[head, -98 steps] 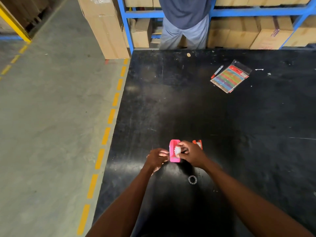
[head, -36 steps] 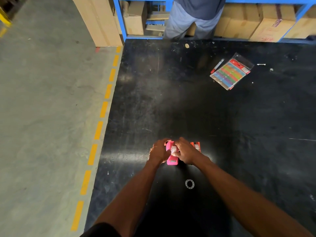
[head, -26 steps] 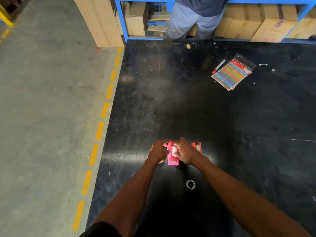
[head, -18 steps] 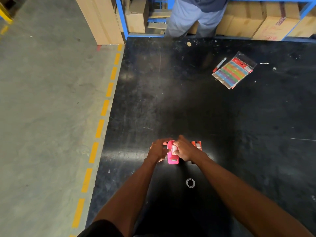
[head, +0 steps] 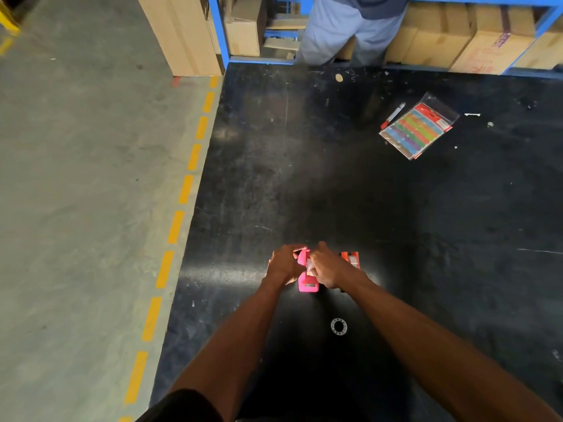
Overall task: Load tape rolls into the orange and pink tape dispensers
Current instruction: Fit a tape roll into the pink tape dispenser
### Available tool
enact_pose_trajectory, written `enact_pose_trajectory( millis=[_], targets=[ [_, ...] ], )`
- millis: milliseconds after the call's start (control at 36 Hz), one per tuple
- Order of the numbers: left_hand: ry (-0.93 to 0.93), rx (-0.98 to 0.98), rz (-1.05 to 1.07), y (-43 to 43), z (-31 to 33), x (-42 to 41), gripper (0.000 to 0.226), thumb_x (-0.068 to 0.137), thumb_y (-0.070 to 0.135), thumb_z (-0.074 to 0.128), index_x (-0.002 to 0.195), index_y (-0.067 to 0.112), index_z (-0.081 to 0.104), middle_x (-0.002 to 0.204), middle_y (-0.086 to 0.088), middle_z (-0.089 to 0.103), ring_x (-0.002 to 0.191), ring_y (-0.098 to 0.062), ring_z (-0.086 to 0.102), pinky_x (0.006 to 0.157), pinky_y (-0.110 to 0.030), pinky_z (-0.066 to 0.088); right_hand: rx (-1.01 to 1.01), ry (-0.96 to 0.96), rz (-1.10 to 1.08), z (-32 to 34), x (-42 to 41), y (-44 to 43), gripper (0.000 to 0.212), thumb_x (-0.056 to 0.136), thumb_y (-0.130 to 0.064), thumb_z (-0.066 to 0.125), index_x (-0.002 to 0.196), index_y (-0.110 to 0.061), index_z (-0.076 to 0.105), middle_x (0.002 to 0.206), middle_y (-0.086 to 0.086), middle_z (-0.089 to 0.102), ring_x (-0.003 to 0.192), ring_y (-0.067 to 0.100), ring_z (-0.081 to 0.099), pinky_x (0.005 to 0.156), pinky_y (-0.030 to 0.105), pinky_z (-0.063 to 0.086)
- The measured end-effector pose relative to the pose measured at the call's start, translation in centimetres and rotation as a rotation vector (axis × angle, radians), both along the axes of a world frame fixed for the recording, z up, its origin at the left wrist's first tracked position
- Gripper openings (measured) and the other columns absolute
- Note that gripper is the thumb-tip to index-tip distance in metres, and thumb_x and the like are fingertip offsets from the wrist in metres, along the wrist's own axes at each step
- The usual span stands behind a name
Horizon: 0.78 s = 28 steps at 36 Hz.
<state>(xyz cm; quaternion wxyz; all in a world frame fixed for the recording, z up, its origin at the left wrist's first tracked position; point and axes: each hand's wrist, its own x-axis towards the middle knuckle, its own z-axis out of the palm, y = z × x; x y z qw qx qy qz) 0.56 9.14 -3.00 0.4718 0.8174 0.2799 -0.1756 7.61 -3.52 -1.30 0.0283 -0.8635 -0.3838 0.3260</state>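
Note:
The pink tape dispenser [head: 307,283] stands on the black table [head: 396,208] near its front left part. My left hand [head: 285,264] grips its left side. My right hand [head: 327,266] covers its top, fingers pressed on a pale tape roll [head: 309,264] sitting in it. The orange tape dispenser [head: 350,258] stands just right of the pink one, partly hidden behind my right hand, with a pale roll showing inside. A small clear ring [head: 338,326] lies on the table below my hands.
A clear packet of coloured strips [head: 417,129] and a red pen [head: 393,115] lie at the far right. Another person [head: 344,28] stands at the table's far edge before blue shelving [head: 217,32] with cardboard boxes. Left of the table runs grey floor with a dashed yellow line [head: 179,190].
My left hand has closed in against the pink dispenser's side. My right hand stays on top of it. The dispensers have stayed in place.

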Motion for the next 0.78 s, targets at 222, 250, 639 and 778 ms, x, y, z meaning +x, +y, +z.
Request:
enact_pose_trajectory(
  millis=[222,250,639,778],
  targets=[
    [0.071,-0.125,0.037,1.1,0.1,0.6,0.06,0.065,-0.005,0.072,0.119,0.02,0.07,0.11,-0.009,0.076,0.106,-0.023,0.07,0.08,-0.036,0.061,0.001,0.027,-0.002,0.0,0.3,0.2,0.009,0.091,-0.012,0.06,0.096,-0.009,0.067,0.117,0.02,0.054,0.087,0.03,0.063,0.082,0.046,0.056],
    [0.085,-0.146,0.034,1.3,0.5,0.7,0.058,0.068,-0.006,0.07,0.12,0.019,0.07,0.11,-0.01,0.076,0.102,-0.021,0.071,0.07,-0.03,0.06,-0.005,0.025,0.003,0.1,0.3,0.3,0.01,0.091,-0.012,0.06,0.098,-0.008,0.067,0.118,0.021,0.054,0.09,0.031,0.063,0.083,0.047,0.055],
    [0.003,-0.056,-0.013,1.2,0.3,0.8,0.049,0.063,-0.003,0.074,0.106,0.021,0.076,0.101,-0.008,0.078,0.097,-0.019,0.073,0.09,-0.04,0.058,0.001,0.01,-0.018,-0.4,0.2,0.1,0.026,0.097,-0.015,0.057,0.123,-0.009,0.058,0.131,0.017,0.048,0.103,0.032,0.063,0.095,0.043,0.052],
    [-0.005,-0.001,-0.053,1.0,0.8,0.9,0.045,0.066,0.001,0.074,0.106,0.024,0.076,0.101,-0.005,0.078,0.096,-0.018,0.073,0.088,-0.036,0.058,0.008,0.014,-0.019,-0.5,0.2,0.1,0.027,0.098,-0.017,0.057,0.124,-0.01,0.058,0.133,0.017,0.047,0.103,0.031,0.063,0.096,0.043,0.052]
  ],
)
